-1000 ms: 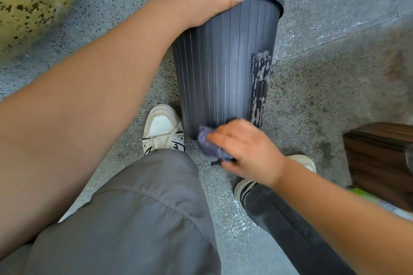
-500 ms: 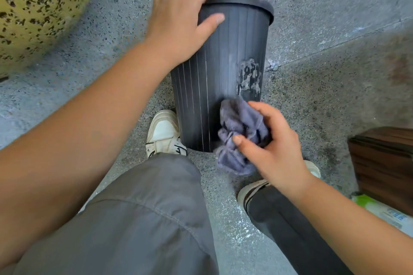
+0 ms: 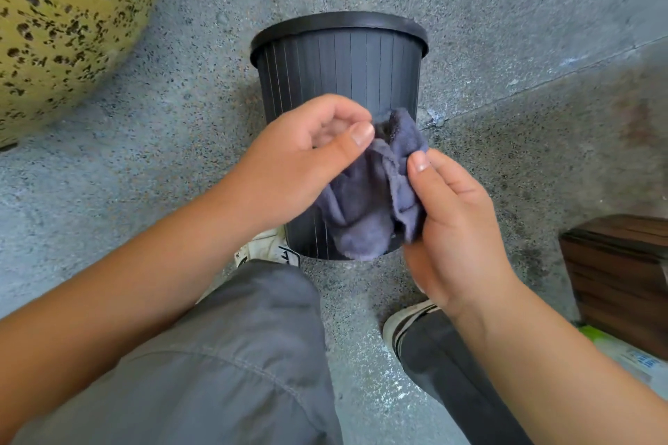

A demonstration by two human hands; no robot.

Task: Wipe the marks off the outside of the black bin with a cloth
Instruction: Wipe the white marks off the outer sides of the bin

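Note:
The black ribbed bin (image 3: 339, 65) stands upright on the grey floor in front of my knees. A crumpled grey-blue cloth (image 3: 365, 199) hangs in front of its lower wall, held between both hands. My right hand (image 3: 455, 228) grips the cloth's right side with thumb and curled fingers. My left hand (image 3: 303, 163) is off the bin and pinches the cloth's upper left part with curled fingers. The hands and cloth hide the bin's lower front, so no marks show there.
A large yellow speckled rounded object (image 3: 61, 18) fills the upper left. A dark wooden box (image 3: 621, 275) stands at the right, with a green-and-white packet (image 3: 629, 354) below it. My shoes (image 3: 405, 321) rest on the floor on both sides of the bin's base.
My left hand has let go of the bin's rim and come down to the cloth. My right hand has lifted the cloth from the bin's base up between both hands.

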